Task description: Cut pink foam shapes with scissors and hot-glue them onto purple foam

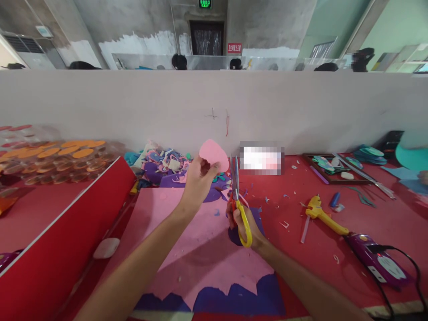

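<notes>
left hand (199, 174) pinches a rounded pink cutout (212, 151); right hand (255, 229) grips yellow-handled scissors (236, 192) toward the surface's (394, 227) far edge.

Soft light casts a blurry shadow across the pink sheet (214, 254).

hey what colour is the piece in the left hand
Pink. The piece in the left hand shows best in the head view.

L hand (198, 179) & R hand (257, 231) bare; L forearm (157, 245) & R forearm (294, 268) bare too, slim, tapering twd hands.
</notes>
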A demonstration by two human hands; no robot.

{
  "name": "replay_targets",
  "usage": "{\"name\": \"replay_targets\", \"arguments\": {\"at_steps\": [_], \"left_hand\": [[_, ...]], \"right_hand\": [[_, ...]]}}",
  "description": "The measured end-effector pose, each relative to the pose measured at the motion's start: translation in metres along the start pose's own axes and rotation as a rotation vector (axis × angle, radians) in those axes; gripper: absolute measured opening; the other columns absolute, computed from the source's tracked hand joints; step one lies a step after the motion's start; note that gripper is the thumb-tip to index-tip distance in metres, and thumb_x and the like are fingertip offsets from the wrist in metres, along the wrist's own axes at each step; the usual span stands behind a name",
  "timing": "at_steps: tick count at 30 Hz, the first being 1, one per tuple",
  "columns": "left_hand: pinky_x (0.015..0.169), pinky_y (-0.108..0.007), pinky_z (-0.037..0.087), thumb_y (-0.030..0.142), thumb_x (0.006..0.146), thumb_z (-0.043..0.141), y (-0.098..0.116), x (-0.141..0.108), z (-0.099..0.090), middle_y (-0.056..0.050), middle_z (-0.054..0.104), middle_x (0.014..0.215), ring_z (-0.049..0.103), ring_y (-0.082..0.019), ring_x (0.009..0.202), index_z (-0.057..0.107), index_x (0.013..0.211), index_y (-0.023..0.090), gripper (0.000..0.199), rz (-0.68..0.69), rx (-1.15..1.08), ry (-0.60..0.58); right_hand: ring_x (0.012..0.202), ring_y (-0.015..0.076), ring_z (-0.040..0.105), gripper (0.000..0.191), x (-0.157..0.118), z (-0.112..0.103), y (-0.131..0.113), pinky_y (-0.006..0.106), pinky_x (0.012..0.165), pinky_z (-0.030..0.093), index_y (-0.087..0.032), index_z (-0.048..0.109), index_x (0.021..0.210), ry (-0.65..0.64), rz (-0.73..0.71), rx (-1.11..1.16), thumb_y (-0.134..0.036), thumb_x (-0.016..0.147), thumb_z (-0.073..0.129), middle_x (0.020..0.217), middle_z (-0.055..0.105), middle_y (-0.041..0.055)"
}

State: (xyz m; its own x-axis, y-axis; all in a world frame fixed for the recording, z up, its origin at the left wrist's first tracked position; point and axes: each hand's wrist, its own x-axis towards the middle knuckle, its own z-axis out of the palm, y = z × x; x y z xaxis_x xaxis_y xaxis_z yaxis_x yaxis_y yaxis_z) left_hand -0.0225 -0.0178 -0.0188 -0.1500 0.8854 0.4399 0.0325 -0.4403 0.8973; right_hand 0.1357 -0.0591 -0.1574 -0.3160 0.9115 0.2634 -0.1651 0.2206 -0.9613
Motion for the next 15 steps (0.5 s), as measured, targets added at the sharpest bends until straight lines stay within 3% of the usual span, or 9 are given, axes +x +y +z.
{"name": "replay_targets", "arguments": {"at_steps": [5,10,15], "left_hand": [[0.070,-0.026,0.050,0.036,0.090,0.068,0.003,-0.005,0.006,-0.002,0.064,0.085,0.061,-0.014,0.077,0.059,0.091,0.018,0.020,-0.014,0.003,0.039],[0.069,-0.025,0.047,0.036,0.091,0.067,0.004,-0.014,0.011,-0.002,0.064,0.081,0.059,-0.013,0.075,0.061,0.086,0.016,0.021,-0.039,0.070,-0.044],[0.076,-0.027,0.050,0.032,0.092,0.066,0.007,-0.019,0.014,-0.004,0.071,0.092,0.064,-0.016,0.082,0.066,0.097,0.016,0.017,-0.034,0.107,-0.077]], "right_hand": [[0.055,0.0107,0.036,0.060,-0.004,-0.002,-0.007,0.026,0.049,0.031,-0.022,0.056,0.092,-0.056,-0.029,-0.083,-0.081,0.090,0.048,0.075,0.046,-0.0024],[0.056,0.0106,0.035,0.063,-0.005,0.000,-0.003,0.026,0.048,0.032,-0.021,0.057,0.092,-0.018,-0.041,-0.055,-0.083,0.089,0.049,0.077,0.047,-0.0014],[0.054,0.0100,0.032,0.064,-0.003,0.000,0.006,0.025,0.047,0.030,-0.021,0.056,0.093,0.036,-0.034,0.017,-0.084,0.088,0.048,0.073,0.044,-0.0031]]}}
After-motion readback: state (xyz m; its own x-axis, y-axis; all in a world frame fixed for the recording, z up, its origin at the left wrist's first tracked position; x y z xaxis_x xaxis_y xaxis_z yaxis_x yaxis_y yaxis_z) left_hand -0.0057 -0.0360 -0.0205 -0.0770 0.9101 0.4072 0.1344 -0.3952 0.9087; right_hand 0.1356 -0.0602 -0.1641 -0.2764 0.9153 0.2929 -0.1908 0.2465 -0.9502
